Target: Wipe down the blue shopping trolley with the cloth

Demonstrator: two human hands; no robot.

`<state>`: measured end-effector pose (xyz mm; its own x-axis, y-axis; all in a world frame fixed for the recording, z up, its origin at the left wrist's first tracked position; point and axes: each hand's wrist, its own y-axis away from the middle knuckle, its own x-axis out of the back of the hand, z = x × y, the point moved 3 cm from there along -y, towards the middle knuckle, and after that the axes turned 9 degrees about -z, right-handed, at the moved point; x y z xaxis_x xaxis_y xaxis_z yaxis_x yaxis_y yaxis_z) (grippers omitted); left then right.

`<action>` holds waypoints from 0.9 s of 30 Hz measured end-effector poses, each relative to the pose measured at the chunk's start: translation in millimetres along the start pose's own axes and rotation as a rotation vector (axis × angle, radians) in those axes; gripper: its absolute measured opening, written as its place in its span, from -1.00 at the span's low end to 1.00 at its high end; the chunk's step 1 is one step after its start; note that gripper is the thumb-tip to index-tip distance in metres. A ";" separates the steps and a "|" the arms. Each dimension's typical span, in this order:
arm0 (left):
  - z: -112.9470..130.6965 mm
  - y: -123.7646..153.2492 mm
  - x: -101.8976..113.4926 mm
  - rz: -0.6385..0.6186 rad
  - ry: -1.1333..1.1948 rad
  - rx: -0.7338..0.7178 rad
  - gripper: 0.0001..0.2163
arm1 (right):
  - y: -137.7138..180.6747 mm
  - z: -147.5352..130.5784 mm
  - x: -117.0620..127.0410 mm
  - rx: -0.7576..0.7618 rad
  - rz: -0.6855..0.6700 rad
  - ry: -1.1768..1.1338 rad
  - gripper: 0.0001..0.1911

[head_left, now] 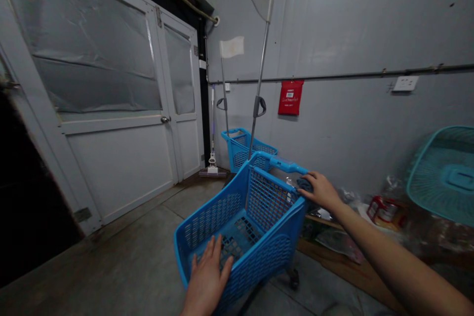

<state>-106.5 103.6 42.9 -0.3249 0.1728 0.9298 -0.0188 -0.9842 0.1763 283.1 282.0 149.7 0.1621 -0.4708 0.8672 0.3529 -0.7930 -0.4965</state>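
A blue plastic shopping cart (266, 249) stands on the concrete floor in front of me. My left hand (208, 276) lies flat with fingers spread against the cart's near rim and inner side. My right hand (321, 188) rests on the far right corner of the cart by the handle (287, 164), its fingers closed over a dark blue cloth (304, 185). A metal mop pole (259, 89) rises out of the cart.
A second blue cart (244, 148) with another mop stands by the back wall. White double doors (118, 158) are on the left. On the right, a teal fan grille (444, 173), a red tin (383, 207) and bagged clutter lie on a low wooden board.
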 end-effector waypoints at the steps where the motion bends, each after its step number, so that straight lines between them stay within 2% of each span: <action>1: 0.2 -0.2 -0.5 0.019 -0.005 0.005 -0.36 | 4.2 -7.1 -1.3 -0.008 0.024 -0.016 -0.61; 4: 0.9 -1.1 -2.4 0.056 -0.019 0.014 -0.37 | 19.0 -37.1 -5.4 -0.008 0.065 -0.095 -0.68; 7: 1.1 -1.9 -4.2 0.063 -0.032 0.021 -0.36 | 37.9 -82.7 -13.3 0.050 0.053 -0.189 -0.72; 11: -0.3 -0.8 -4.3 0.081 -0.050 0.041 -0.35 | 67.6 -157.4 -28.8 0.157 -0.013 -0.290 -0.68; 14: -1.9 1.8 -2.6 0.069 -0.074 0.054 -0.36 | 77.1 -188.5 -33.1 0.231 -0.090 -0.299 -0.64; 15: -2.4 2.6 -1.9 0.051 -0.079 0.058 -0.36 | 75.7 -188.0 -31.6 0.258 -0.111 -0.285 -0.64; 17: -3.1 3.8 -0.6 0.003 -0.077 0.059 -0.36 | 66.6 -168.5 -25.2 0.288 -0.132 -0.232 -0.66; 19: -3.0 4.3 0.1 -0.039 -0.060 0.048 -0.36 | 51.6 -128.9 -16.1 0.236 -0.103 -0.160 -0.69; 23: 2.5 5.1 -3.2 -0.074 -0.004 -0.038 -0.35 | 21.4 -45.2 -1.7 0.029 -0.002 -0.076 -0.68; 25: 7.9 5.5 -7.7 -0.055 0.010 -0.103 -0.34 | 12.8 -25.4 -0.6 -0.014 0.011 -0.070 -0.68; 27: 12.6 5.2 -12.6 0.003 0.012 -0.157 -0.34 | 11.0 -24.5 -3.3 -0.024 0.017 -0.069 -0.69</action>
<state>-90.6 96.9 36.1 -0.3362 0.1705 0.9263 -0.1650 -0.9789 0.1203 263.8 265.3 140.5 0.2318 -0.4574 0.8585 0.3274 -0.7944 -0.5116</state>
